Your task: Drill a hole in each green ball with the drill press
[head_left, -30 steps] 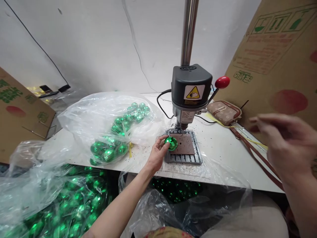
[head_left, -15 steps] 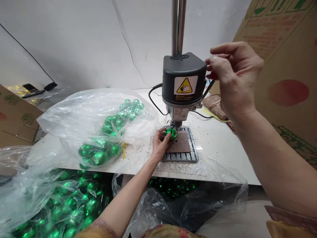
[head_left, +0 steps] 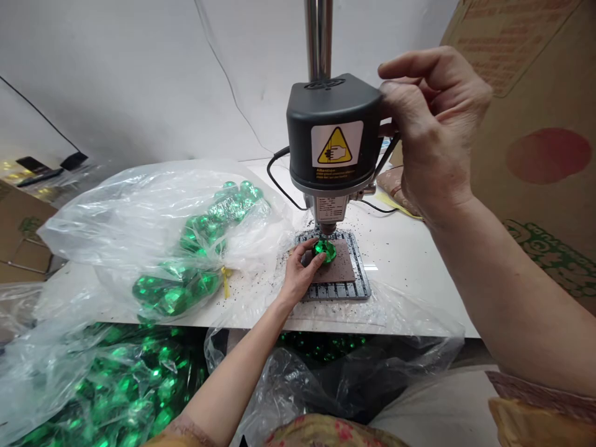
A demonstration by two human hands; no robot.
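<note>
My left hand (head_left: 298, 273) pinches a shiny green faceted bauble (head_left: 325, 251) between thumb and fingers. The bauble sits over the brown board (head_left: 342, 267) on the slotted base, right below the chuck (head_left: 328, 230) of a small black drill press (head_left: 334, 133). Whether the bit touches it is too small to tell. Beside the motor housing, my right hand (head_left: 440, 124) is raised with curled fingers around the feed lever (head_left: 387, 158); the lever's grip end is hidden behind the hand.
A clear plastic bag (head_left: 125, 211) with several green baubles lies on the white table (head_left: 419, 285) at left. Below the table edge, another bag (head_left: 125, 385) bulges with baubles. Dark shavings surround the base. A large cardboard box (head_left: 540, 205) stands at right, near my right forearm.
The bauble has shifted rightward with my left hand, from beside the chuck to beneath it. My right hand stays at the lever. The view has moved slightly.
</note>
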